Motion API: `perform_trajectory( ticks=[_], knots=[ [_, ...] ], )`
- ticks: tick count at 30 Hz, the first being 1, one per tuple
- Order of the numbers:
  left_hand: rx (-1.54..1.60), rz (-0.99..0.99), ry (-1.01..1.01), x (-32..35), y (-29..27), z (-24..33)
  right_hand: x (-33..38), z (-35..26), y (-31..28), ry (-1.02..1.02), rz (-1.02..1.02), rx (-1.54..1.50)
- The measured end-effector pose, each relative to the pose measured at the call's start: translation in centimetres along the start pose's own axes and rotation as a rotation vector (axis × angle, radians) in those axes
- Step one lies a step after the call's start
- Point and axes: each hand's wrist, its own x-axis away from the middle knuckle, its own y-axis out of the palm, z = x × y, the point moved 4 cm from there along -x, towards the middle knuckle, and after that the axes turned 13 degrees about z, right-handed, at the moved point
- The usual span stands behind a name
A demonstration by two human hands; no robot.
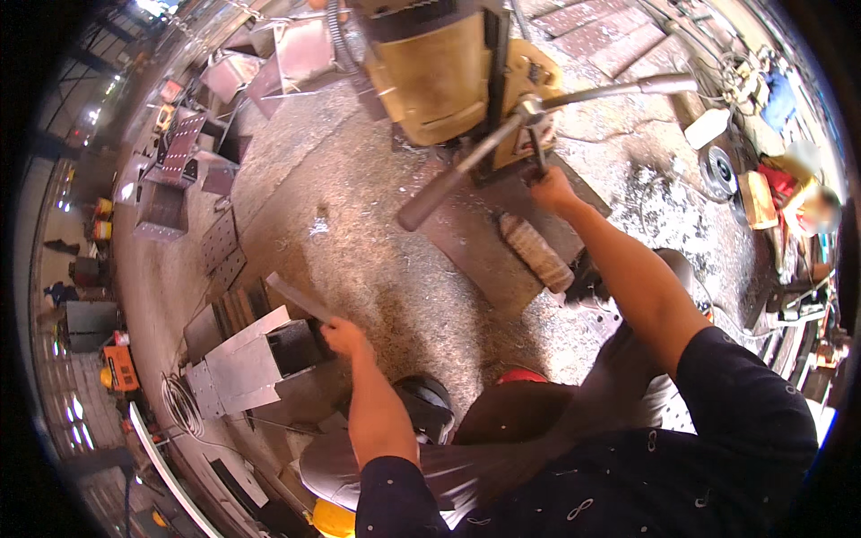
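A yellow drill (421,85) stands upright over the floor (332,170) ahead of us, its three spokes fanning out from a hub on its side, two of them ending in dark grips. Our right hand (554,192) is closed around the lower end of the short spoke (537,148) that points down toward us. Our left hand (345,338), well apart from the drill, has its fingers curled shut on one end of a flat metal strip (300,298), whose free end slants up and away to the left. Between us and the drill, a bottle (536,253) lies on its side on a brown steel plate (462,247), just below our right hand. Bright shavings (664,215) litter the ground to the right, near a white jug (708,128) and a dark ring (717,170). Just beside our left hand sits a hollow steel box (238,372), its open end facing the fingers; past it we see a coil of cable (182,408) and an orange machine (122,368). Farther off, at upper left, stand drilled brackets (184,143).
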Motion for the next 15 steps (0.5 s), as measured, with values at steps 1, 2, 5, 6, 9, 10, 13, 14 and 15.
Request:
perform_trajectory(
  ticks=[1,2,5,6,9,10,13,14,15],
  knots=[
    [-0.132,0.164,0.120,-3.6,-1.8,-0.6,0.3,-0.7,0.5,-0.034,0.002,-0.051],
    [0.024,0.310,0.055,-7.7,-3.5,-1.7,0.1,-1.2,1.2,-0.034,-0.013,-0.062],
    [0.240,0.334,-0.295,-12.1,-3.5,-0.6,-1.5,1.7,-0.1,-0.003,0.031,0.008],
    [0.266,0.441,-0.294,-15.6,-5.6,-2.2,-1.2,0.8,1.2,-0.011,0.018,-0.010],
    [0.330,0.410,-0.466,-17.7,-5.1,-2.7,-1.5,2.7,-0.4,0.042,0.050,0.027],
    [0.248,0.434,-0.434,-20.7,-6.4,-4.3,-1.5,2.1,0.4,0.060,0.034,0.002],
    [0.059,0.203,-0.556,-24.6,-5.3,-8.6,-2.5,3.7,-1.3,0.075,0.033,0.076],
    [-0.311,0.051,-0.386,-31.1,-9.1,-9.9,-2.9,1.8,1.2,0.025,0.017,-0.025],
    [-0.002,0.087,-0.567,-27.0,-4.4,-10.7,-2.7,3.7,-1.9,0.028,0.085,0.063]
  ],
)
